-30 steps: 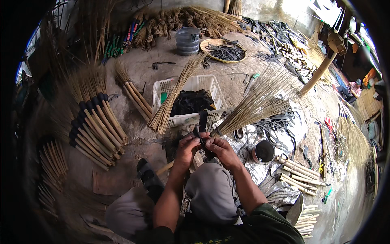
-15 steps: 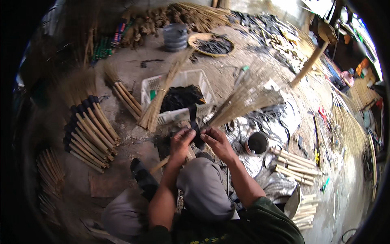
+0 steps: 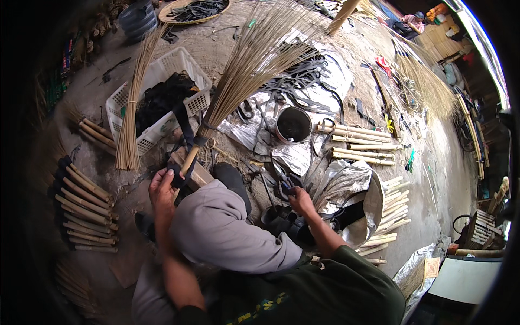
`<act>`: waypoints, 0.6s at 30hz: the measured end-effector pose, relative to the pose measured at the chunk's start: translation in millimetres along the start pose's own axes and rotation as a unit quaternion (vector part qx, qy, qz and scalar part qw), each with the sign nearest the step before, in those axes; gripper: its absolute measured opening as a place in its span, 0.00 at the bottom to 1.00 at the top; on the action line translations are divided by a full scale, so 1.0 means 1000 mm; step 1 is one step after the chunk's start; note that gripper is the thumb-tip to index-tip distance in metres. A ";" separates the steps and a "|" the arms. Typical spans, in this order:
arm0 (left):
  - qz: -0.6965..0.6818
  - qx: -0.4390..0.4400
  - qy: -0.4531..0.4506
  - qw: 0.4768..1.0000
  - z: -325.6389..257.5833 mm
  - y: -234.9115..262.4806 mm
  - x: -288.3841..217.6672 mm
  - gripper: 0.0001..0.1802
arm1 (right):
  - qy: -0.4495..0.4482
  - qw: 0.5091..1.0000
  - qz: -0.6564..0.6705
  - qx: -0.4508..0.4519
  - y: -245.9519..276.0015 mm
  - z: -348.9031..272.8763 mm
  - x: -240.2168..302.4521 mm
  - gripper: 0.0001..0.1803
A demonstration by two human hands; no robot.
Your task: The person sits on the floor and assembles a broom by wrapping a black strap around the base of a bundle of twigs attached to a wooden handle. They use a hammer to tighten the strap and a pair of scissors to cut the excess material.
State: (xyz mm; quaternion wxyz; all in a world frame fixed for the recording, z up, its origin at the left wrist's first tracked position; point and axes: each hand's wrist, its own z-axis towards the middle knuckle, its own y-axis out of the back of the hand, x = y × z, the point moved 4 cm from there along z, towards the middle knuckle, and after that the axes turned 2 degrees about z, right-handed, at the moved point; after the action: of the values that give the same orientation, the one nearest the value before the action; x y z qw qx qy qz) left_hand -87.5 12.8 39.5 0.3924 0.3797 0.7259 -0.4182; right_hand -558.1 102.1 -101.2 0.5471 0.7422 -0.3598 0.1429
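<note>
A stick broom (image 3: 246, 70) leans across the middle, its bristles fanned toward the far side and its pale wooden handle (image 3: 189, 160) pointing at me. Around the neck of the broom is a dark band. My left hand (image 3: 162, 189) is closed by the handle's near end, pinching a black rubber strip (image 3: 177, 176). Another length of black strip (image 3: 184, 122) runs up to the white crate (image 3: 201, 76). To the right, my right hand (image 3: 301, 202) is closed at the handles of a two-handled metal cutting or gripping tool (image 3: 283, 181), whose exact kind I cannot make out.
A loose bristle bundle (image 3: 130, 119) lies over the crate's left side. Finished-looking handles (image 3: 86, 211) are stacked at left. A dark-filled can (image 3: 293, 125), bamboo sticks (image 3: 363, 149) and a pale sack (image 3: 368, 206) are at right. Black strips (image 3: 300, 76) lie on silvery sheeting.
My view has swung right. My right hand has left the broom area and moved right to the two-handled tool, while my left hand remains at the black strip.
</note>
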 end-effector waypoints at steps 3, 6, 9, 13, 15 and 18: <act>0.001 0.022 0.028 0.999 0.004 0.000 0.010 0.08 | 0.066 0.987 -0.108 -0.097 -0.022 0.004 -0.014 0.26; 0.019 0.033 0.049 0.998 0.003 -0.003 0.015 0.09 | 0.029 0.970 -0.217 -0.102 -0.034 0.026 -0.025 0.25; 0.055 0.049 0.037 0.997 -0.003 -0.010 0.012 0.11 | -0.024 0.953 -0.284 -0.101 -0.042 0.044 -0.024 0.20; 0.064 0.114 0.040 0.991 -0.009 -0.025 0.002 0.14 | -0.029 0.951 -0.304 0.039 -0.026 0.051 -0.016 0.29; 0.069 0.132 0.038 0.988 -0.008 -0.029 -0.007 0.15 | -0.113 0.965 -0.200 0.127 -0.002 0.051 -0.013 0.31; 0.074 0.145 0.016 0.986 -0.005 -0.037 -0.021 0.17 | -0.071 0.946 -0.015 0.317 0.048 0.020 0.002 0.22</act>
State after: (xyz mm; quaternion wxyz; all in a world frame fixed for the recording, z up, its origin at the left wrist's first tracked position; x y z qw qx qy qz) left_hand -112.7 -0.9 71.4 0.3515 0.4920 0.6333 -0.4829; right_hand -594.1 76.3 -73.0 0.2583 0.8909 -0.3226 0.1882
